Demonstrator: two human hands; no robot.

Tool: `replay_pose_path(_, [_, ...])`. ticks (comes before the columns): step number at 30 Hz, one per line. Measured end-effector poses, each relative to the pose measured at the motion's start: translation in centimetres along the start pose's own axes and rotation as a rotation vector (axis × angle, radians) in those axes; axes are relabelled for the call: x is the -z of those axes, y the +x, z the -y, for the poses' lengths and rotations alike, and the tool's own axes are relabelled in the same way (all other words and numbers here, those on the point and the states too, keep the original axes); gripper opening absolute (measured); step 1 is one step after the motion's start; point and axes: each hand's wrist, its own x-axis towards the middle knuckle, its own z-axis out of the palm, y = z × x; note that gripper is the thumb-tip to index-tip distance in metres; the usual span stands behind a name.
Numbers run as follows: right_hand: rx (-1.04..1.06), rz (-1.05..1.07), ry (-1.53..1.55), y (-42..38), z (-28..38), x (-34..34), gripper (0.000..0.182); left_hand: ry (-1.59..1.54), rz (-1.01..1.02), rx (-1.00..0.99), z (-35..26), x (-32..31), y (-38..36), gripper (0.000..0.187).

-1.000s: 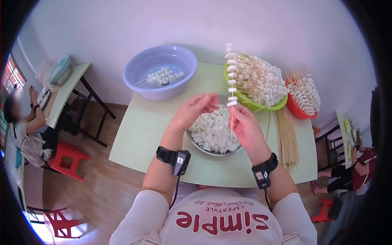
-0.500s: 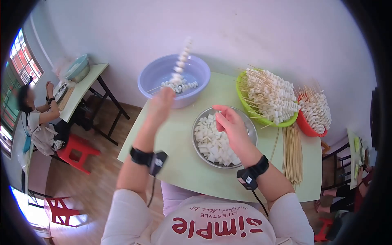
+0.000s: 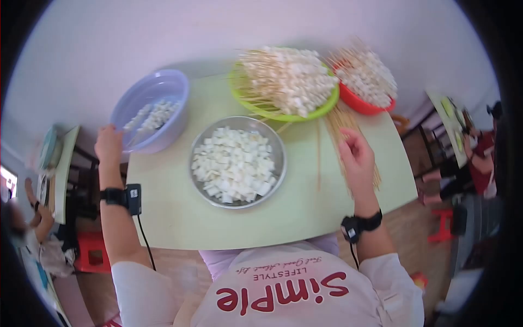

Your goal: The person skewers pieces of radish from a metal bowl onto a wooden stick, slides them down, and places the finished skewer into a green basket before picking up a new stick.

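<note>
- Curls the left hand [image 3: 109, 144] at the rim of a purple basin [image 3: 173, 131], loaded skewers [image 3: 159, 115] inside; cannot tell whether gripping one.
- Holds the right hand [image 3: 357, 157] half closed over thin sticks [image 3: 335, 129]; cannot tell whether pinching any.
- Has white chunks [image 3: 234, 163] in a steel bowl [image 3: 279, 161] on the table [image 3: 185, 229] between both hands.
</note>
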Motion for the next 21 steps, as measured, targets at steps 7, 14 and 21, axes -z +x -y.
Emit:
replay_pose_path(7, [-0.167,0.211,-0.603,0.5,-3.1,-0.2,0.028,-0.895,0.179,-0.398,-12.0,5.5,-7.0,0.02])
replay_pose_path(14, [-0.212,0.269,-0.902,0.6,-6.7,-1.5,0.02,-0.908,0.443,-0.446,-19.7,2.7,-13.4,0.028])
replay_pose_path(21, [-0.272,0.241,-0.92,1.7,-5.6,-0.7,0.019,-0.977,0.357,-0.282,-20.6,0.1,-14.6,0.018])
